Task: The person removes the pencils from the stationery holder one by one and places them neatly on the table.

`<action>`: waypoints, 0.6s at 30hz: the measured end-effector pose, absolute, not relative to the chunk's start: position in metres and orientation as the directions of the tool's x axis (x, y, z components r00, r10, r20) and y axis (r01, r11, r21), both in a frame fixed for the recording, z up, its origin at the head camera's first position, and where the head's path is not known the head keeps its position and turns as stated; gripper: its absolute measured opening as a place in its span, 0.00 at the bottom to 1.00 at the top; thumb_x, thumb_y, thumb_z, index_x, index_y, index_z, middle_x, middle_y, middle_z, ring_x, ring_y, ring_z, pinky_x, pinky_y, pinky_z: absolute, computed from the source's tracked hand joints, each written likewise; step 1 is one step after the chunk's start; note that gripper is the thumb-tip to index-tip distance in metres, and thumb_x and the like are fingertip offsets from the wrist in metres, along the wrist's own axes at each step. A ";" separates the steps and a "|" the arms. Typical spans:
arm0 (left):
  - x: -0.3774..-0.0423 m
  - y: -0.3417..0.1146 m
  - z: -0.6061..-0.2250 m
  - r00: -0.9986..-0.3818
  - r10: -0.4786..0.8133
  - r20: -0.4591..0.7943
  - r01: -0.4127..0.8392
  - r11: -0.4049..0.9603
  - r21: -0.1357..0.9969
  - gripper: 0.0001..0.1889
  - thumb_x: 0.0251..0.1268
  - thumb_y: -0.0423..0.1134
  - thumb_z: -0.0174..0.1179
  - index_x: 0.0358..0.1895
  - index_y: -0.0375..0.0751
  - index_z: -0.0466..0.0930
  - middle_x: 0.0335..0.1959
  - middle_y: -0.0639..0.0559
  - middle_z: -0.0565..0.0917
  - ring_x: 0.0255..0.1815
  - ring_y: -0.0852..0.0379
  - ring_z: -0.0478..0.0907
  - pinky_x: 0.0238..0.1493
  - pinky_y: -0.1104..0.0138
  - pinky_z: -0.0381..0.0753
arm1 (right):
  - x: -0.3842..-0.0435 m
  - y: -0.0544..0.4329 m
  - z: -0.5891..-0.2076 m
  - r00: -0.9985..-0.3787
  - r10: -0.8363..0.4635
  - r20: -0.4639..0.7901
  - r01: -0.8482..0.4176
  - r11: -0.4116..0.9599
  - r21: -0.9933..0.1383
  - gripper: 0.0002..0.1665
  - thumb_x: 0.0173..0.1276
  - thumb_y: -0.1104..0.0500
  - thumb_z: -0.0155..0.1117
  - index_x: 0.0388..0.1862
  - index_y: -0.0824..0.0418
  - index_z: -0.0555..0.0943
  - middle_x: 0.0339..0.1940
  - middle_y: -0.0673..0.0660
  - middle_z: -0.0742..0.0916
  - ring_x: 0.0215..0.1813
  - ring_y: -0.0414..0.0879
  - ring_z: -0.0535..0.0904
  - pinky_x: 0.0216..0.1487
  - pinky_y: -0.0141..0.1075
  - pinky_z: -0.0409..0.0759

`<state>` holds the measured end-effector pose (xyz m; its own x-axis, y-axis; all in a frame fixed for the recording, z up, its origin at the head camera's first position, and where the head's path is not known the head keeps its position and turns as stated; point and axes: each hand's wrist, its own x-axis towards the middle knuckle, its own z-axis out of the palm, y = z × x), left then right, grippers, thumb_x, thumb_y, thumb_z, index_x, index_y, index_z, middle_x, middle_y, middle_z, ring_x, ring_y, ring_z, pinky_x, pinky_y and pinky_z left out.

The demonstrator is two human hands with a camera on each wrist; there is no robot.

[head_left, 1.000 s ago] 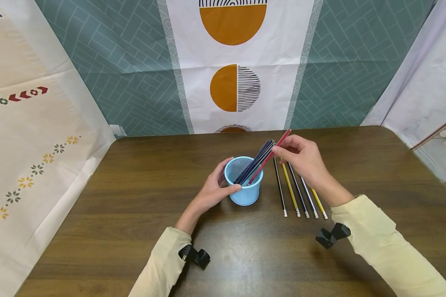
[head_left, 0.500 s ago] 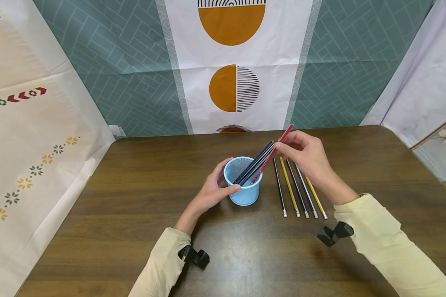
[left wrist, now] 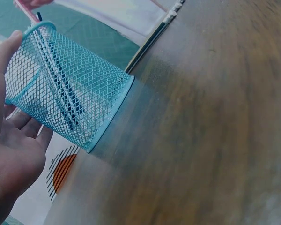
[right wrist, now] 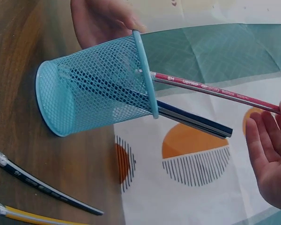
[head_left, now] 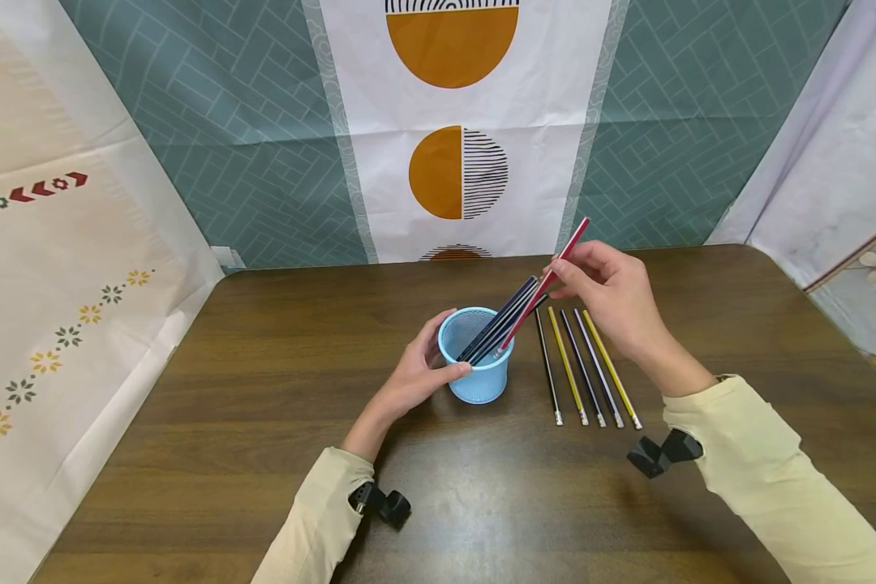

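My left hand (head_left: 416, 377) grips a light-blue mesh pencil cup (head_left: 479, 387) by its side, thumb at the rim. Several dark pencils (head_left: 502, 326) lean to the right inside it; the left wrist view shows them through the mesh (left wrist: 84, 70). Between thumb and fingers, my right hand (head_left: 616, 300) pinches a red pencil (head_left: 573, 241) near its upper end. That pencil slants down to the cup, and its lower end is at the mouth in the right wrist view, where the red pencil (right wrist: 201, 87) shows white lettering.
Right of the cup, several pencils lie side by side on the brown wooden table (head_left: 263, 454): a black pencil (head_left: 548, 369), a yellow pencil (head_left: 569, 369), dark ones and another yellow pencil (head_left: 613, 369). Their eraser ends face me. A patterned cloth (head_left: 263, 122) hangs behind the table.
My right hand has moved up and to the right, drawing the red pencil farther out of the cup. The left hand and cup have stayed nearly in place.
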<state>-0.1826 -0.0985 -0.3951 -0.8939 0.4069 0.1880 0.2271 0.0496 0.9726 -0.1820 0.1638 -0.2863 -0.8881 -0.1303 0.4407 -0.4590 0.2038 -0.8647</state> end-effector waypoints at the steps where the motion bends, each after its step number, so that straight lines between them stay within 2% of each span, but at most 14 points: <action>1: -0.182 -0.098 -0.394 -0.894 0.407 0.185 0.224 0.051 0.973 0.40 0.60 0.23 0.61 0.74 0.35 0.52 0.68 0.35 0.65 0.68 0.42 0.62 0.69 0.52 0.58 | -0.182 0.164 -0.285 -0.884 -0.132 0.449 -0.467 0.192 -0.863 0.11 0.71 0.64 0.60 0.42 0.75 0.77 0.34 0.50 0.86 0.32 0.43 0.85 0.40 0.33 0.83; 8: -0.169 -0.097 -0.370 -0.893 0.410 0.184 0.224 0.050 0.973 0.38 0.59 0.24 0.62 0.72 0.29 0.53 0.66 0.31 0.66 0.68 0.39 0.62 0.69 0.50 0.57 | -0.183 0.163 -0.281 -0.837 -0.126 0.532 -0.544 0.094 -0.834 0.07 0.70 0.70 0.58 0.41 0.76 0.77 0.33 0.53 0.87 0.33 0.43 0.85 0.39 0.36 0.83; 18: -0.167 -0.096 -0.367 -0.895 0.408 0.180 0.221 0.055 0.974 0.38 0.60 0.22 0.60 0.72 0.29 0.52 0.67 0.31 0.65 0.68 0.38 0.61 0.69 0.51 0.57 | -0.180 0.165 -0.277 -0.823 -0.083 0.562 -0.568 0.126 -0.813 0.05 0.70 0.69 0.58 0.41 0.67 0.80 0.31 0.53 0.86 0.33 0.42 0.84 0.39 0.31 0.82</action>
<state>-0.1668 -0.0964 -0.3671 -0.8950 0.4083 0.1795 0.2206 0.0553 0.9738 -0.1804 0.1653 -0.2774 -0.8228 -0.0826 0.5622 -0.5683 0.1256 -0.8132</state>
